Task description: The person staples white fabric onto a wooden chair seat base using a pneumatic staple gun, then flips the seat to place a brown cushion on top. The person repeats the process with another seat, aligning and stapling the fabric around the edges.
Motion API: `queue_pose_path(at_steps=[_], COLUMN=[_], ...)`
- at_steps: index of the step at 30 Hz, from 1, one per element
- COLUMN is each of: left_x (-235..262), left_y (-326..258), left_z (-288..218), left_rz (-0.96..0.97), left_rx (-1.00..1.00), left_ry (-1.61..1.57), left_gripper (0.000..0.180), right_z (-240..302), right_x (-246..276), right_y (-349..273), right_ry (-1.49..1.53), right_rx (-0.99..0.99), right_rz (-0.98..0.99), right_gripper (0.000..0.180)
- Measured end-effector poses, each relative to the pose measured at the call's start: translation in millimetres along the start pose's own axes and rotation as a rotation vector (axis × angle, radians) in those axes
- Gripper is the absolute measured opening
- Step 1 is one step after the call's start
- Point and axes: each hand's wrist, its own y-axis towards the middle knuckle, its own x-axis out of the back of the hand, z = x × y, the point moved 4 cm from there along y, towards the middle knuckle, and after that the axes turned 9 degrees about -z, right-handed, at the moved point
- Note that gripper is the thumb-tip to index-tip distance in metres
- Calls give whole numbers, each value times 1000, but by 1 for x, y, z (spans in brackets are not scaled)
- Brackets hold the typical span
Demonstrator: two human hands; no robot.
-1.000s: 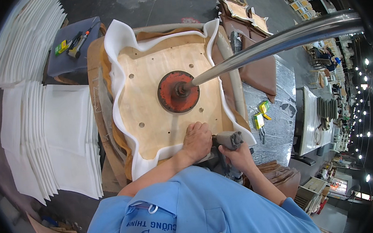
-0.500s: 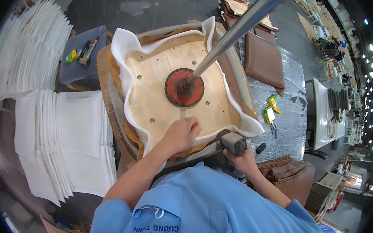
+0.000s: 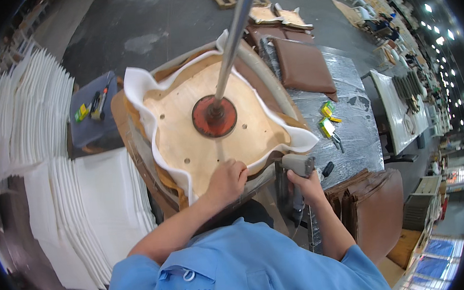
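Observation:
A square plywood seat board [image 3: 178, 116] lies on white padding [image 3: 152, 130], whose wavy edge stands up around it, with a brown cover [image 3: 166, 178] beneath. A round red press plate [image 3: 200, 127] on a slanting metal rod [image 3: 233, 44] bears on the board's middle. My left hand [image 3: 227, 181] is closed at the near edge of the board, its fingers curled over the padding's rim; the fingertips are partly hidden. To the right, just off the near right corner, my right hand [image 3: 307, 184] grips a grey staple gun [image 3: 298, 165], held clear of the board.
White padding sheets [image 3: 107, 182] are stacked at left, near a blue-grey padded seat [image 3: 92, 135] with tools on it. At right, a plastic-wrapped table [image 3: 351, 135] carries brown cushions [image 3: 305, 65] and yellow-green boxes [image 3: 327, 126]. Folded brown covers [image 3: 376, 210] lie near my right arm.
The view has turned and shifted. My left hand has come down from above the board to its near edge. The staple gun has swung outward to the right, away from the padding.

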Motion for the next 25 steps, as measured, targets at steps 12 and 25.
queue_pose_path(at_steps=[12,25], left_x=[-73,-192], left_y=[-58,12], left_z=[-115,-159], left_rz=[895,1000], left_rx=[587,895], left_ry=[-1308,-1078], left_gripper=[48,76], right_z=[-32,-77], right_x=[31,96], right_y=[-62,57], right_ry=[1069,1412], right_rx=[2,-29], right_rz=[543,398], right_gripper=[91,86])
